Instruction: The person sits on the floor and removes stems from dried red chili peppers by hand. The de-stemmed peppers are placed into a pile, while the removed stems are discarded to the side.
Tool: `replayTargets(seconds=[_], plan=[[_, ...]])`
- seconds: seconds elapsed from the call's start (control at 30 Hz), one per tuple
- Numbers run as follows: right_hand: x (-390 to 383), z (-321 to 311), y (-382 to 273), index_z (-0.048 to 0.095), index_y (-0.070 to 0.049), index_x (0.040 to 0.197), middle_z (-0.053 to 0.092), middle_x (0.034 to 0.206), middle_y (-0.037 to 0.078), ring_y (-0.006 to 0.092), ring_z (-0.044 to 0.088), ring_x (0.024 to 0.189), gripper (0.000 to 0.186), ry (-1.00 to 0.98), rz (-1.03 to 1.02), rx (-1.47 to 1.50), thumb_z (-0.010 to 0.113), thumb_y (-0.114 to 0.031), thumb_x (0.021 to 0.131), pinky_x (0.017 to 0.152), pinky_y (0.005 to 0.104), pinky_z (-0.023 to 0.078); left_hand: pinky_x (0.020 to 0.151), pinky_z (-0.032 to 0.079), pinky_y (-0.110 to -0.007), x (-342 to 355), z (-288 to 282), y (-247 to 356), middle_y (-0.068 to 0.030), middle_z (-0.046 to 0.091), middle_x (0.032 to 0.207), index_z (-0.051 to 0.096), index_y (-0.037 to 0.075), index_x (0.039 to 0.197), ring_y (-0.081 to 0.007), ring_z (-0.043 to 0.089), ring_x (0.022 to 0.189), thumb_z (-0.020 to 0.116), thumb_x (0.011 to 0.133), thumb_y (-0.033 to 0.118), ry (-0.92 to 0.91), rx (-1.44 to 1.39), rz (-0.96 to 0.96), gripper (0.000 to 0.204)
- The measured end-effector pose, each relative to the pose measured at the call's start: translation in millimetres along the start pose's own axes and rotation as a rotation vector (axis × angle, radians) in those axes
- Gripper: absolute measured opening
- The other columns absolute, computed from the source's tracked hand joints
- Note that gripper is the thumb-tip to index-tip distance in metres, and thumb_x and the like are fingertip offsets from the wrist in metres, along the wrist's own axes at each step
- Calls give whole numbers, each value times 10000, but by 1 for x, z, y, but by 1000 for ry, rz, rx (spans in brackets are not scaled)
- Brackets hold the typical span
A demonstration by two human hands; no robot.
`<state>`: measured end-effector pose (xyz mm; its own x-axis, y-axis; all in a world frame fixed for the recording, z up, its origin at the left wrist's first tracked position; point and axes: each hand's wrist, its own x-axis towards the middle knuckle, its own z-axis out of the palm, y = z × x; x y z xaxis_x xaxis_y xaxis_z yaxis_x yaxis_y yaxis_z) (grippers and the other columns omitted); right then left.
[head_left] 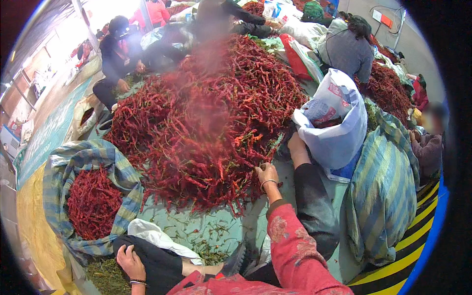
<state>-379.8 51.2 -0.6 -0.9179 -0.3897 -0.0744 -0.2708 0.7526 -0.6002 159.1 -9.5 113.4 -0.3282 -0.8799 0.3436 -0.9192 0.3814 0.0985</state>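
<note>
A large heap of dried red chili peppers [211, 128] spreads out in front of me, many with green or pale stems. At its near right edge is my right hand [267, 175], fingers curled closed against the peppers. What lies between those fingertips is too small to make out. My left hand [131, 265] rests on my dark-trousered left knee, fingers stretched out and holding nothing. Beside that knee stands a blue-and-yellow checked sack [129, 178] with its rim rolled open and red chilies [93, 202] inside.
A white woven sack [334, 132] stands open by my right foot; a full checked sack [386, 191] leans beyond it. Stems [209, 238] litter the green sheet between my legs. Several people sit around the heap, including a person in grey [346, 49]. Yellow-black floor stripes [413, 241] run at right.
</note>
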Motion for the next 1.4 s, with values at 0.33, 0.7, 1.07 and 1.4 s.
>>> replayTargets(seconds=[0.33, 0.7, 1.07, 1.4], plan=[[-76, -34, -6, 601, -4, 872, 638, 768, 121, 230, 619, 693, 261, -101, -39, 383, 652, -233, 758, 652, 354, 490, 889, 367, -412, 23, 7, 69, -154, 568, 1016, 595, 25, 928, -329, 509, 988, 589, 697, -7, -43, -494, 191, 233], [-250, -41, -59, 545, -30, 908, 579, 746, 82, 180, 567, 643, 162, -505, -494, 492, 614, -143, 815, 552, 294, 457, 767, 457, -408, 19, 43, 182, -185, 614, 942, 499, 23, 1135, -339, 594, 860, 515, 826, 126, -988, -1042, 199, 326], [-202, -4, -12, 516, -39, 850, 578, 778, 151, 350, 565, 785, 184, -617, -381, 192, 622, -171, 779, 660, 405, 440, 372, 286, -196, -3, 84, 140, -22, 530, 668, 566, 90, 1047, -67, 378, 417, 487, 926, 255, -1188, -1597, -825, 219], [-232, -34, -58, 443, -42, 999, 559, 854, 112, 236, 557, 792, 245, -1129, -492, 296, 581, -170, 842, 704, 349, 444, 609, 421, -243, 11, 86, 154, -1, 497, 749, 565, 70, 1108, -72, 496, 686, 634, 755, 50, -668, -1145, 276, 360]])
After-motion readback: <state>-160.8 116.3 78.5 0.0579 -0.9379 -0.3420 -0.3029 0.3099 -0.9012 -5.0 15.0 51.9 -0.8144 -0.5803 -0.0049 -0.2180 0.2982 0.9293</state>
